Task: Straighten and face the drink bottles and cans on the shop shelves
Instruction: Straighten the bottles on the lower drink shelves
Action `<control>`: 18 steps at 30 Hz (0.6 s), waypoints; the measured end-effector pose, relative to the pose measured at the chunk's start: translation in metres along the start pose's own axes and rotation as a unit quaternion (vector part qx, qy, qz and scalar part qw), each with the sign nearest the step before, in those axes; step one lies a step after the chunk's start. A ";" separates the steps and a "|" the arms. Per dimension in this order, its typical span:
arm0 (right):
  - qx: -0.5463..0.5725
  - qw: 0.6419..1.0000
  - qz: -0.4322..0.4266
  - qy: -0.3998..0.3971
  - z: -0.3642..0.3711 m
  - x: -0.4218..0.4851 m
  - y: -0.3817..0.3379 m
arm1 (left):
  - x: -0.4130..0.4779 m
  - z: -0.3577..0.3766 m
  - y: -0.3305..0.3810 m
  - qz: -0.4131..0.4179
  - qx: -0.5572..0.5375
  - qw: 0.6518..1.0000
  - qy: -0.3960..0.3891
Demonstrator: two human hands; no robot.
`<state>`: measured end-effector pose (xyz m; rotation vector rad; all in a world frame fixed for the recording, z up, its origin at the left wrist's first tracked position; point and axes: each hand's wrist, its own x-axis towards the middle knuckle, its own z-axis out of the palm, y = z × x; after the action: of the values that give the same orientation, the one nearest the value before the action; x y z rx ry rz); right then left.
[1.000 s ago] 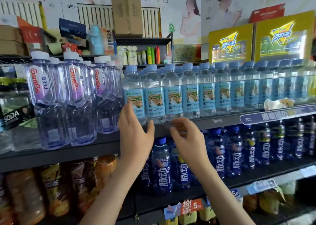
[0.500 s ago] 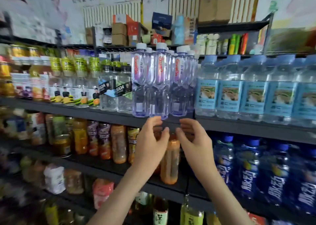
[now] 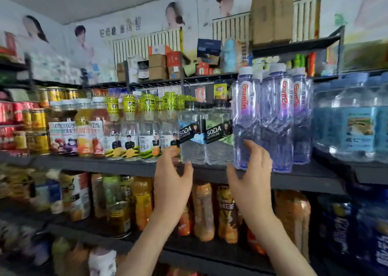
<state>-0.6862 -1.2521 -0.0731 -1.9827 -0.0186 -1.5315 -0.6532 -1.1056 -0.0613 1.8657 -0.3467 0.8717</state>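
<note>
Your left fingers (image 3: 169, 153) are spread wide, with the thumb apart from them, so the left hand (image 3: 171, 183) brackets the foot of the clear plastic soda bottle with the black SODA label (image 3: 192, 133) just above it. That looks like a stance for turning or squaring the bottle, not lifting it. Your right fingers (image 3: 257, 149) are bent against the lower front of the tall purple-tinted clear water bottle with red lettering (image 3: 245, 112), and the thumb stands off to the left of its base. You cannot tell from here whether the right hand (image 3: 252, 183) actually grips it. Both bottles stand upright at the front lip of the dark grey metal shelf (image 3: 126, 167) that runs just under your fingertips, labels facing you. Further right of your right hand, the blue-labelled water bottles (image 3: 354, 129) are blurred. Below your palms, your wrists partly hide the orange drink bottles (image 3: 202, 208), and the rows behind the front bottles can't be made out
</note>
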 end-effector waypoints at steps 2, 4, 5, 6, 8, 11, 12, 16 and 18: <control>-0.097 0.990 -0.003 0.101 0.019 0.005 0.003 | 0.019 -0.001 -0.018 0.062 0.033 0.998 -0.002; -0.155 0.977 0.003 0.145 0.032 0.012 0.006 | 0.037 0.002 -0.032 0.127 0.060 0.990 0.003; -0.173 0.974 0.000 0.149 0.037 0.015 0.009 | 0.045 0.004 -0.037 0.143 0.070 0.987 -0.004; -0.188 0.971 -0.003 0.147 0.041 0.016 0.012 | 0.051 0.007 -0.042 0.150 0.078 0.985 -0.021; -0.202 0.971 0.001 0.128 0.051 0.011 0.014 | 0.056 0.013 -0.055 0.160 0.089 0.981 -0.057; -0.199 0.973 0.021 0.117 0.061 -0.008 0.013 | 0.053 0.022 -0.074 0.208 0.089 0.972 -0.064; -0.195 0.974 0.022 0.117 0.062 -0.014 0.013 | 0.051 0.024 -0.079 0.226 0.077 0.969 -0.055; -0.180 0.977 0.003 0.115 0.061 -0.036 0.011 | 0.031 0.031 -0.091 0.271 0.004 0.963 -0.017; -0.175 0.977 0.015 0.120 0.060 -0.056 0.015 | 0.010 0.034 -0.102 0.276 -0.040 0.960 -0.001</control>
<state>-0.6470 -1.2156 -0.1373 -2.0290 0.4037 -1.8448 -0.5726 -1.0878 -0.1307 1.7149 -0.9204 1.2042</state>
